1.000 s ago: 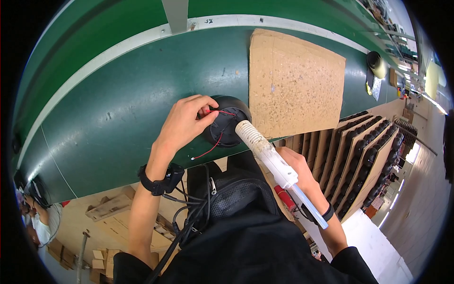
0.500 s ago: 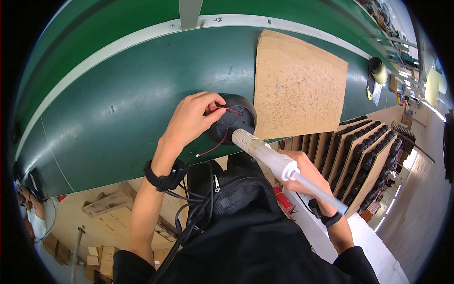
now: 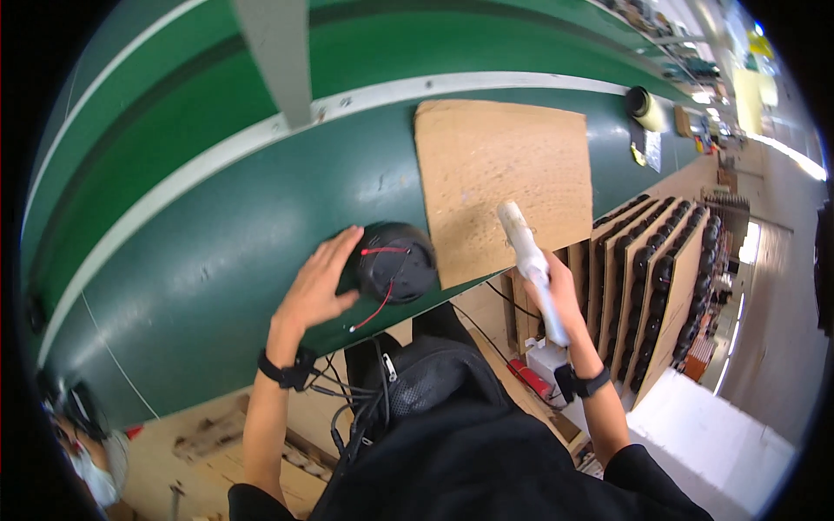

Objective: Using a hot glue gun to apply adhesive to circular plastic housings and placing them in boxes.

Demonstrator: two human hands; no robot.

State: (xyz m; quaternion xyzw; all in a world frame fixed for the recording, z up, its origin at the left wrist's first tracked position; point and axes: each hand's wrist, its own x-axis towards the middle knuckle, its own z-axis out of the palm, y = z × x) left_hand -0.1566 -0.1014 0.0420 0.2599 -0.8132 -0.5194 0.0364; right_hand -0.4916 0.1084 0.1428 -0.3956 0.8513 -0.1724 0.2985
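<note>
A round black housing with two thin red wires lies on the green table near its front edge. One wire hangs past the housing's near side and ends in a small white plug. My left hand is open, fingers spread along the housing's left side; whether the fingertips touch it I cannot tell. In my right hand is a white glue gun, with a translucent stick coming out of its rear. Its nozzle end is over the cardboard sheet, apart from the housing.
The cardboard sheet is spotted with small marks. A dark roll sits at the far right of the table. Beyond the right edge stand racks of boards with black round parts, and a red cylinder. A metal post rises at the back.
My left hand has let go of the red wire and opened beside the housing. My right hand has drawn the glue gun off the housing, up and over the cardboard. The view has shifted.
</note>
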